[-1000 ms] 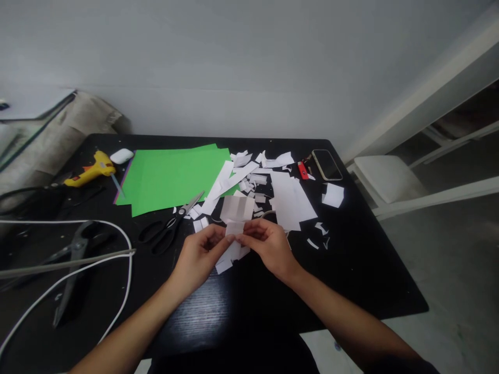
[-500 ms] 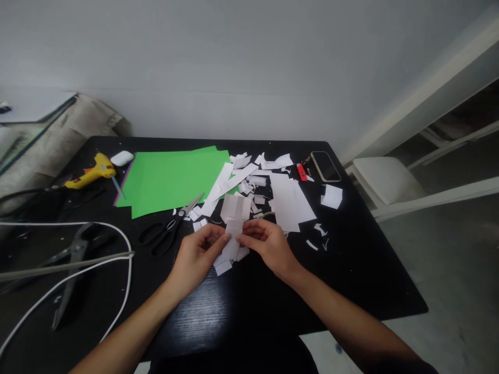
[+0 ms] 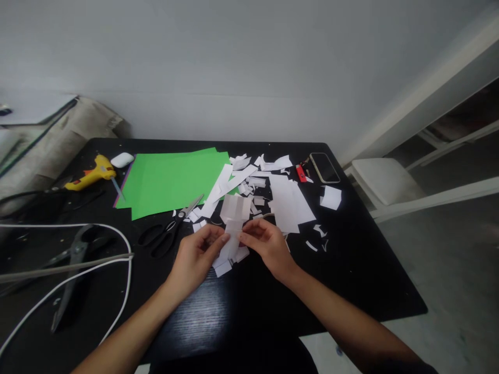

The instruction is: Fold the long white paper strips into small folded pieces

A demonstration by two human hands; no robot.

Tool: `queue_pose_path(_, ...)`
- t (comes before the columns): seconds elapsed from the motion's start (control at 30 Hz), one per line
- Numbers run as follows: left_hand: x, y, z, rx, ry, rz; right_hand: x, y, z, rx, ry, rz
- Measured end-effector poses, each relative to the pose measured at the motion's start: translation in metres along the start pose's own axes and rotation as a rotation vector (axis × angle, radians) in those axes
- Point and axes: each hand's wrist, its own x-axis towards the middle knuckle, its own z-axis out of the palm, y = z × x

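Between my two hands is a white paper piece (image 3: 233, 228), built of folded strips with a wider flap at its far end. My left hand (image 3: 200, 248) pinches its left edge with thumb and fingers. From the other side, my right hand (image 3: 268, 244) grips the right edge, thumb on top. The fingertips behind the paper are partly hidden. Smaller white flaps (image 3: 223, 268) stick out at the near end. Black-handled scissors (image 3: 173, 224) lie partly spread just left of my left hand, their tips on the green sheets (image 3: 175, 179).
White scraps (image 3: 249, 183) and larger white sheets (image 3: 288, 202) lie beyond my hands. At left are a yellow glue gun (image 3: 93, 174), large shears (image 3: 74, 270) and a white cable (image 3: 130, 270). A red lighter (image 3: 300, 173) and a phone (image 3: 325, 167) sit at back right.
Almost nothing differs. My right fingertips have shifted very slightly on the paper piece, and the whole view has moved a little.
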Motion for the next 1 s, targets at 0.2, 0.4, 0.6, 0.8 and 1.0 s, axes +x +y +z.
queue_pose_path(0.2, -0.001, -0.004, 0.001, 0.001, -0.007, 0.056, 0.002, 0.002, 0.000, 0.160, 0.006, 0.087)
queue_pose_path(0.4, -0.002, -0.007, 0.003, -0.005, 0.009, 0.106, 0.001, 0.001, -0.001, 0.175, -0.007, 0.076)
queue_pose_path(0.6, -0.006, -0.006, 0.007, 0.017, -0.044, 0.143, 0.004, 0.003, 0.000, 0.174, -0.006, 0.014)
queue_pose_path(0.8, -0.007, -0.014, 0.010, 0.015, -0.036, 0.128, 0.002, 0.003, 0.003, 0.198, 0.053, 0.020)
queue_pose_path(1.0, -0.005, -0.014, 0.009, -0.047, -0.038, 0.129, 0.001, -0.002, 0.002, 0.208, 0.033, 0.018)
